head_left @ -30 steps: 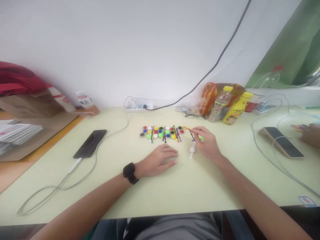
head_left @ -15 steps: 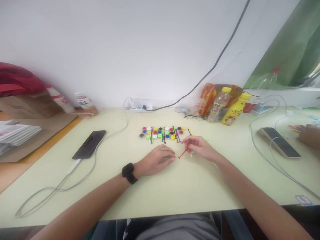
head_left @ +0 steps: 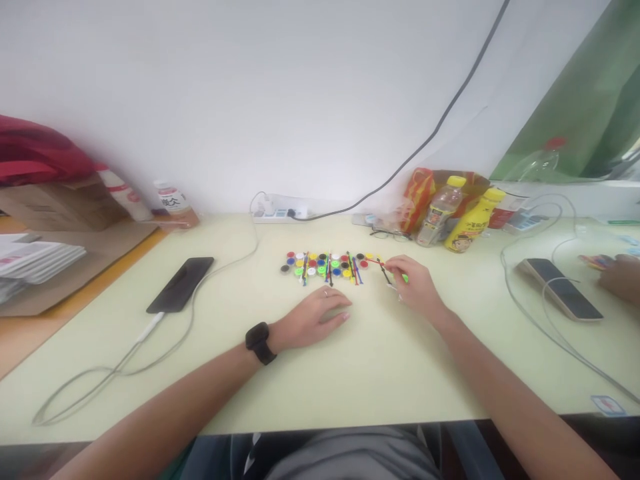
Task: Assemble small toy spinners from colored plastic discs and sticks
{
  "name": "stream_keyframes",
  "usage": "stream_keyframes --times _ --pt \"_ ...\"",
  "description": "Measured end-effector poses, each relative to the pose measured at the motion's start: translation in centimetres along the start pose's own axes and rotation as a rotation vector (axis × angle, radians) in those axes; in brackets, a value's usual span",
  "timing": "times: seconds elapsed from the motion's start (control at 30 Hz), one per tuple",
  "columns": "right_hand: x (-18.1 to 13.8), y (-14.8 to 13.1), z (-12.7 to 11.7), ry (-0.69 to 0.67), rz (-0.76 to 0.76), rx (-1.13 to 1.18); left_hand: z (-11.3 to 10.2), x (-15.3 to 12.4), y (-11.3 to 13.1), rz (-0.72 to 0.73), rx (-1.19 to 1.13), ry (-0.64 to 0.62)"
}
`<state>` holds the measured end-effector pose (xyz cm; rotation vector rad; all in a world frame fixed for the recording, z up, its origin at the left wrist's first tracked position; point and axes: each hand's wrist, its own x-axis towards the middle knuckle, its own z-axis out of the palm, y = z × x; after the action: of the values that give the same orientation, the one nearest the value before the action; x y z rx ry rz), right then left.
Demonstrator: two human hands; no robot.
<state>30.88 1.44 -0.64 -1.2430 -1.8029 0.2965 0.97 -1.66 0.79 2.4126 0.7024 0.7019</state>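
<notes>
Nearest the body: left hand (head_left: 320, 313), palm down on the tabletop (head_left: 350, 380), fingers flat and loosely together, clamped on nothing. Smartwatch (head_left: 260, 343) on the wrist behind it.

Slightly farther out, to the right of the left hand and apart from it: right hand (head_left: 416, 288), thumb and forefinger pinched on a dark stick (head_left: 384, 271).
- Long axis of the dark stick: slanted, near end at the fingertips, far end pointing away and a little left.
- Red stick (head_left: 373, 261) meeting the far end of the dark stick; contact too small to confirm.
- Green piece (head_left: 403, 277) just beside the fingertips; held or lying loose, cannot tell.

Just beyond both hands: block of small round coloured pieces (head_left: 320, 265) in rows, with thin sticks laid across them, long axes running away from the body.
- Bearing: straight ahead of the left hand, ahead and left of the right hand.
- Right hand nearer, just beside the right end of the block. Left hand near the front edge, not touching.

Well left of the left hand: dark phone (head_left: 180, 285) with white cable (head_left: 150, 330).

Farther, at the wall: power strip (head_left: 273, 212) ahead of the left hand. Glasses (head_left: 390, 233) and two bottles (head_left: 457, 215) beyond the right hand.

Far right of the right hand: second phone (head_left: 560, 288) and another person's hand (head_left: 620, 279).
</notes>
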Motion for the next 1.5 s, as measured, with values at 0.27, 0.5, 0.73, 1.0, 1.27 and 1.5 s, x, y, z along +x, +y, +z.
stream_keyframes --times 0.27,0.5,0.73,1.0,1.27,1.5 --pt "-0.5 0.6 1.0 -0.08 -0.051 -0.065 0.1 -0.1 -0.2 0.003 -0.006 0.018" --pt "-0.6 0.7 1.1 -0.059 -0.098 -0.057 0.1 -0.1 -0.2 0.0 -0.001 0.013" --pt "-0.8 0.2 1.3 -0.107 -0.127 -0.049 0.0 0.0 -0.2 0.014 0.01 0.0" --pt "-0.6 -1.0 -0.2 -0.08 -0.115 -0.152 0.1 -0.2 -0.3 -0.014 0.011 0.04" --pt "-1.1 -4.3 -1.0 -0.205 -0.106 -0.02 -0.1 -0.1 -0.3 -0.085 0.059 0.132" --pt "-1.6 -5.3 0.2 -0.423 -0.082 0.191 0.1 0.1 -0.2 -0.063 0.044 0.063"
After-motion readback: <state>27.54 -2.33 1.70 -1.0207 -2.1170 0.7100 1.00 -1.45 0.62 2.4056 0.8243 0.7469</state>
